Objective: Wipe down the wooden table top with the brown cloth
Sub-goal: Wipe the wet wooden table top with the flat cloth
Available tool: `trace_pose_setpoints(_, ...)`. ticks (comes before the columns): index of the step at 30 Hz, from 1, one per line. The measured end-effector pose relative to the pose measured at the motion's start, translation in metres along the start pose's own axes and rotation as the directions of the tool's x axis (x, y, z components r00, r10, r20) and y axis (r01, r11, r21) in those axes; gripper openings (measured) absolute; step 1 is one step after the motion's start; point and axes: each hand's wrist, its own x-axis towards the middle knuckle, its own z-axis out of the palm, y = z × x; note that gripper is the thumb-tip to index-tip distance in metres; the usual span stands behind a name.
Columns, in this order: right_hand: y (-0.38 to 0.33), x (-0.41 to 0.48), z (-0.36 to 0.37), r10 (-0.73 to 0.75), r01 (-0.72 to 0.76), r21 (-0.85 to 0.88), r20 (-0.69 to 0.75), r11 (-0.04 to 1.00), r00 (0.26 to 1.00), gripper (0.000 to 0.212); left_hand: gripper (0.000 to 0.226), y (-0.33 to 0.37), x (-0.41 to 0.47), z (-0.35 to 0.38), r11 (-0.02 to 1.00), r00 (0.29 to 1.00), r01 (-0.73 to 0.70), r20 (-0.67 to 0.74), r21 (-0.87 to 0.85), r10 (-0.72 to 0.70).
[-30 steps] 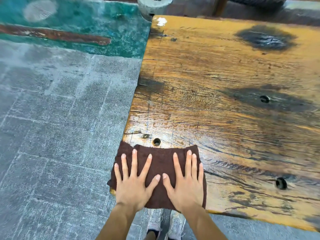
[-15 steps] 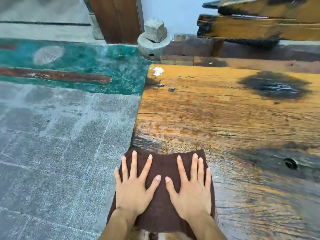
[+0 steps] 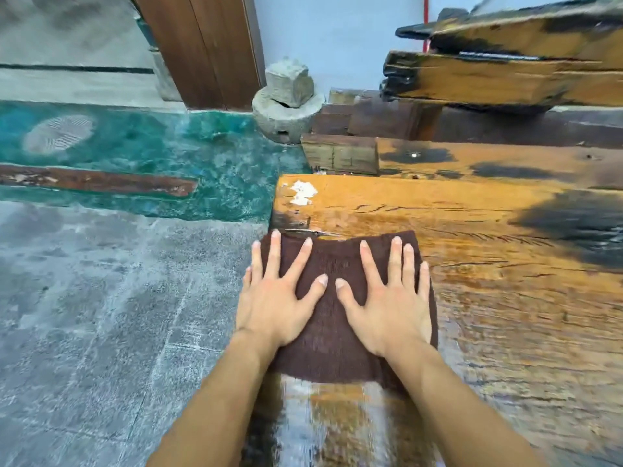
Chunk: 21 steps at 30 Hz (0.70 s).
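The brown cloth (image 3: pixel 333 256) lies flat at the far left corner of the wooden table top (image 3: pixel 478 264), its left edge at the table's left edge. My left hand (image 3: pixel 274 298) and my right hand (image 3: pixel 391 303) press down on it side by side, palms flat and fingers spread. Neither hand is curled around the cloth. Behind the cloth, toward me, the wood shows a wet shiny streak (image 3: pixel 337 419). A white spot (image 3: pixel 303 192) marks the table's far corner just beyond the cloth.
Past the table's far edge lie a wooden block (image 3: pixel 340 158) and stacked scorched beams (image 3: pixel 505 79). A stone mortar (image 3: pixel 286 109) stands by a brown door (image 3: pixel 202 48). Left of the table is grey stone floor (image 3: pixel 101 315) and a green patch (image 3: pixel 141 146).
Both hands have pushed the cloth away from me along the table's left edge, from the near edge to close to the far corner. A wet trail now shows behind it.
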Motion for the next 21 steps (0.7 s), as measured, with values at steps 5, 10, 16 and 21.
trace_pose_setpoints(5,-0.002,0.089,-0.014,0.022,-0.023,-0.025,-0.015,0.999,1.000,0.080,0.069,0.012,0.095,-0.013,1.000,1.000,0.003,-0.010,-0.028,-0.003)
trace_pose_setpoints(10,-0.003,0.146,-0.023,0.044,-0.045,-0.028,-0.051,0.999,0.998,0.081,0.069,0.016,0.162,-0.023,0.999,0.999,-0.017,-0.030,-0.036,0.016)
trace_pose_setpoints(16,-0.005,0.183,-0.029,0.043,-0.046,-0.036,-0.081,0.998,0.996,0.084,0.072,0.022,0.197,-0.030,1.000,0.998,0.010,-0.067,0.024,-0.009)
trace_pose_setpoints(21,-0.003,0.176,-0.027,0.013,-0.017,-0.030,-0.115,0.999,0.993,0.082,0.067,0.022,0.187,-0.029,1.000,0.998,-0.011,-0.062,0.013,0.012)
